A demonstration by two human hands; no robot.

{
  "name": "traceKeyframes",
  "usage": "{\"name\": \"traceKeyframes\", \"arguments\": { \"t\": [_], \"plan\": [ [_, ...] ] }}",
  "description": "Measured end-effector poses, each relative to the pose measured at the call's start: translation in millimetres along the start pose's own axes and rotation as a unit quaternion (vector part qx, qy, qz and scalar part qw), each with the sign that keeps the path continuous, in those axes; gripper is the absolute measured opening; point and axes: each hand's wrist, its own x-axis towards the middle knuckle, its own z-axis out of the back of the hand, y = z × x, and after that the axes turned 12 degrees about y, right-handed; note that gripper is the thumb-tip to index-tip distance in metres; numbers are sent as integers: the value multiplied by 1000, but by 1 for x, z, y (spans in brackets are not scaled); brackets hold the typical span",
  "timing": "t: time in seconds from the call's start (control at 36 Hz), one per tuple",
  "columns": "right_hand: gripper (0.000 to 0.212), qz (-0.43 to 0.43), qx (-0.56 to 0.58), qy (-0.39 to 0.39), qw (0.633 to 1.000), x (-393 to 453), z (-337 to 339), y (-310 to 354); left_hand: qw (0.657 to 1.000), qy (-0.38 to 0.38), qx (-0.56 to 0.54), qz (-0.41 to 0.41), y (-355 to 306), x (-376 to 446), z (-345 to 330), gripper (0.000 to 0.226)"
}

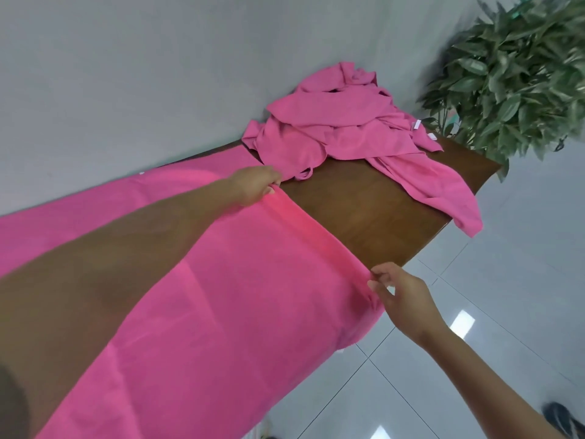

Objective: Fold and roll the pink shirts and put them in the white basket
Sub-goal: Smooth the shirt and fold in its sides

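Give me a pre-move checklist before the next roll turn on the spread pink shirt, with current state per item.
1. Left hand grips the far end of the rolled edge: ok.
2. Right hand pinches the near end of the rolled edge: ok.
3. The started roll runs straight between both hands: ok.
4. Spread pink shirt lies flat ahead of the roll: ok, only shallow creases show.
5. Pile of unfolded pink shirts is clear of the roll: not ok, a strip of it lies right by the left hand.
6. White basket is ready to receive: cannot tell, not in view.
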Motion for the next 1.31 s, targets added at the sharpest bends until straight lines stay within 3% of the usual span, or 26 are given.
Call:
{"name": "traceKeyframes", "arguments": {
  "t": [0.08, 0.22, 0.42, 0.67, 1.31],
  "plan": [
    [5, 13, -3, 5, 1000, -15, -7, 13, 1000, -16, 13, 15, -2, -31, 2, 7],
    [18, 26, -5, 13, 1000, -41, -24, 34, 998, -27, 30, 38, -3, -87, 3, 8],
    [15, 58, -28, 21, 998, -80, -59, 59, 995, -24, 54, 82, -3, -163, 2, 2],
    [25, 108, -41, 38, 993, -124, -106, 95, 991, -33, 74, 103, -4, -258, 1, 7],
    [23, 185, 69, 147, 969, -208, -203, 200, 975, -66, 28, 212, 17, -461, -2, 4]
  ]
}}
